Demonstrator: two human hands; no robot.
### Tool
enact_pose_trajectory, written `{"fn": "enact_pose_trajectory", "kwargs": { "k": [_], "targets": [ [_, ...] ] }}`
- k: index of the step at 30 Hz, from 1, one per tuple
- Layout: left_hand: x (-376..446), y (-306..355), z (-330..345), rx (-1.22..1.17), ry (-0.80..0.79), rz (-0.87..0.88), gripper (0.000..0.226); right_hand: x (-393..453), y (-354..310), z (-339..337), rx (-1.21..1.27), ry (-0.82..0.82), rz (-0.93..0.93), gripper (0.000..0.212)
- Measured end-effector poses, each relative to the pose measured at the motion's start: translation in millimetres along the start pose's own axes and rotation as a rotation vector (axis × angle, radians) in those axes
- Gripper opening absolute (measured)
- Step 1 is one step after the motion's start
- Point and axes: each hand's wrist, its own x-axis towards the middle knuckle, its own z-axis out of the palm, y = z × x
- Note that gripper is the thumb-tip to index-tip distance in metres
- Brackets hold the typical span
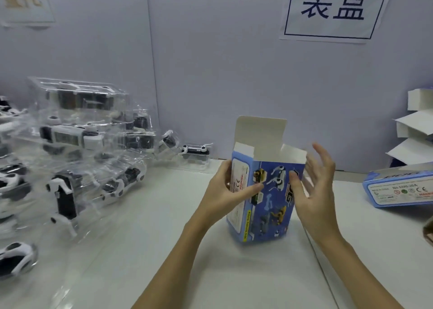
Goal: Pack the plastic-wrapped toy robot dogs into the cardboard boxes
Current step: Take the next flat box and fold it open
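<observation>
Near the middle of the bench [246, 273], a blue cardboard box [264, 198] stands upright with its top flaps open, the tall back flap sticking straight up and the two side flaps spread outward. The left hand [228, 191] has its grip clamped on the box's left side: the thumb lies across the printed front panel and the fingers curl round the narrow white-labelled side. The right hand [314, 187] has its grip apart, fingers spread and nearly straight; its thumb touches the front panel near the right edge, while the other fingers stand off the box's right side, blurred. Whether anything is inside the box cannot be told, since only the white inner walls show.

Along the left edge of the bench lies a loose heap of toy dogs [77, 149], black and white, each sealed in a clear plastic shell, stacked on one another and spilling toward the near left corner. One more wrapped dog [196, 153] sits by itself at the back edge, between the heap and the box, well apart from both hands.

At the right edge a second blue box [398, 189] lies on its side, label up. Behind it, at the far right corner, folded white cardboard flaps [414, 130] are piled up. The grey wall [210, 74] at the back carries a paper sign [335, 9] with two large dark blue characters.
</observation>
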Motion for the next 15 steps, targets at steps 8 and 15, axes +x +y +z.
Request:
{"fn": "enact_pose_trajectory", "kwargs": {
  "k": [8,15],
  "targets": [
    [-5.1,-15.4,8.8,0.637,0.209,0.4,0.099,1.1,1.9,42.6,-0.094,-0.093,-0.009,0.061],
    [-1.2,-34.9,4.8,1.093,0.184,0.208,0.095,2.2,4.9,55.6,-0.35,0.231,-0.095,0.069]
  ]
}}
